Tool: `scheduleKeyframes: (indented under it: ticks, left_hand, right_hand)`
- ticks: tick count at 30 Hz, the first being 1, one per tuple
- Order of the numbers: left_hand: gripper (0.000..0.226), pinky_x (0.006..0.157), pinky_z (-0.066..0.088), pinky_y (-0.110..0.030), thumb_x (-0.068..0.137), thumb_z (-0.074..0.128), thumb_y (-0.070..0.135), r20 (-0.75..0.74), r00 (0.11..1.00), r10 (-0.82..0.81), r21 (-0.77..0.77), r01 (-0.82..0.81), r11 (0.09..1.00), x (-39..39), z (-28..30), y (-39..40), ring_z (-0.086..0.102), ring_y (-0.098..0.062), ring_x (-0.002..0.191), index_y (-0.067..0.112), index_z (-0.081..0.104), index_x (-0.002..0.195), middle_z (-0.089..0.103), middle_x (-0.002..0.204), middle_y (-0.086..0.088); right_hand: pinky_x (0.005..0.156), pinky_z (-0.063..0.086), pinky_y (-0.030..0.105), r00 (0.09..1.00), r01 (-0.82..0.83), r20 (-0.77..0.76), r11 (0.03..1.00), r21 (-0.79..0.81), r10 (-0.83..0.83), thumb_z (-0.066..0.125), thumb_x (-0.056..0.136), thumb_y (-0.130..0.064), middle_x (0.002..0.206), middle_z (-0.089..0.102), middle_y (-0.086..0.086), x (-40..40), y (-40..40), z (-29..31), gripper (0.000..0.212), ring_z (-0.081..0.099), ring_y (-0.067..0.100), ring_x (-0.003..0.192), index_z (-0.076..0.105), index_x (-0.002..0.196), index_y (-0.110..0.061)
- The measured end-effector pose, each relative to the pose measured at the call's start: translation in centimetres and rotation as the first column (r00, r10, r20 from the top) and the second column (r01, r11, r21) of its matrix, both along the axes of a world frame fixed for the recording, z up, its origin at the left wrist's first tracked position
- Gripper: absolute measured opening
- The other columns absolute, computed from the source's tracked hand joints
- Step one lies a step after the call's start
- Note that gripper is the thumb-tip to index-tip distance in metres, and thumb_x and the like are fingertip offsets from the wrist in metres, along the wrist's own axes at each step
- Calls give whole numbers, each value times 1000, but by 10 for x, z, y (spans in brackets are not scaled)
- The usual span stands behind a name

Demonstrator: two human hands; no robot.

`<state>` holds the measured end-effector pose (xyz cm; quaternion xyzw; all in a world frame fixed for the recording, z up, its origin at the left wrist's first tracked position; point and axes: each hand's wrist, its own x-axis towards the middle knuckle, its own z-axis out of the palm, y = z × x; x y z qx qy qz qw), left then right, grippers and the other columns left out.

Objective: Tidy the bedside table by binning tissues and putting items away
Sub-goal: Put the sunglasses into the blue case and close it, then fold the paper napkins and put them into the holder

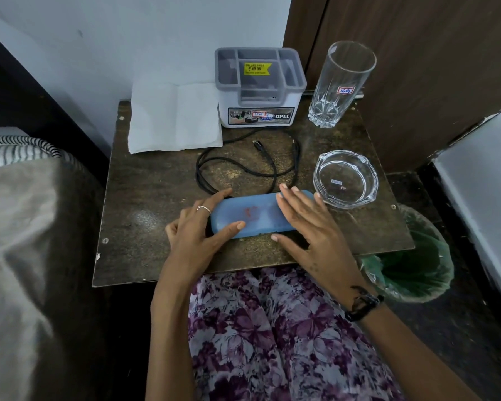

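Observation:
A blue oblong case [248,217] lies closed near the front of the dark bedside table [145,198]. My left hand [197,233] grips its left end, thumb on the lid. My right hand [307,224] rests flat over its right end with fingers spread. A white tissue [174,117] lies flat at the back left. A black cable [243,166] is coiled loosely in the middle. A grey and white organiser box [258,88] stands at the back.
A tall drinking glass [339,85] stands at the back right, and a glass ashtray [344,179] sits right of the case. A bin with a green liner [411,267] stands on the floor at the table's right front corner. A bed [26,227] borders the left.

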<state>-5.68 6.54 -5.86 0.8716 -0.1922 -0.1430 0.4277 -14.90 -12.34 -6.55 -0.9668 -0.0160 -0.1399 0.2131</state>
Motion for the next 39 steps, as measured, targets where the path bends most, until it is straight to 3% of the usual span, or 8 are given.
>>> scheduleKeyframes:
  ticks: [7,11,16,21,24,27,33,39]
  left_hand:
    - [49,105,22,-40,79,64,43,-62,997,43,-71,-47,996,-3,6,1,37,-5,114,48,43,123,47,116,19]
    - [56,101,36,-52,71,73,45,71,994,78,-126,-69,990,-5,12,10,47,-18,119,41,46,120,53,124,8]
    - [63,98,36,-21,69,75,39,203,943,265,-189,-228,955,3,7,30,39,2,113,29,49,125,45,123,11]
    - [59,105,36,-23,79,72,15,175,784,595,-293,-536,792,10,1,42,43,-16,125,10,46,132,44,133,-8]
    - [62,98,22,3,80,70,17,146,709,690,-313,-628,712,14,-1,43,33,-10,131,12,42,135,34,142,-10]
    - [63,91,14,11,81,69,17,123,732,670,-285,-621,730,17,-5,44,20,-13,140,16,40,137,21,152,-8]
    - [72,115,13,-26,85,65,17,150,839,522,-166,-499,850,27,-12,37,-5,-4,141,23,25,146,1,159,1]
    - [67,118,9,-33,88,61,18,158,860,485,-128,-469,874,26,-4,37,-3,-8,143,24,27,145,7,158,-1]
  right_hand:
    - [112,23,28,973,-15,-231,999,-40,6,68,83,-17,149,36,1,7,-15,27,71,26,11,134,31,145,-14]
    - [107,29,26,964,-60,-262,995,-83,36,69,82,-24,140,46,2,17,-8,42,67,35,15,129,38,141,-12]
    - [104,36,29,975,-123,-198,985,-118,98,71,80,-27,135,52,5,43,32,44,66,43,21,125,44,137,-8]
    - [104,35,31,972,-206,-137,975,-82,193,69,79,-20,135,52,9,91,69,43,62,42,25,124,46,134,-4]
    - [101,34,29,963,-251,-122,965,-75,241,69,80,-19,135,51,8,113,86,41,62,41,24,124,44,135,-4]
    - [98,28,23,958,-275,-107,958,-76,266,69,78,-16,135,52,9,130,91,39,62,42,25,124,45,135,-3]
    - [102,32,27,971,-229,-85,971,-65,223,68,80,-18,136,51,7,145,80,35,62,42,24,123,44,136,-5]
    - [105,29,22,975,-183,-109,978,97,193,68,83,-24,141,48,4,142,76,33,61,40,18,130,45,138,-11]
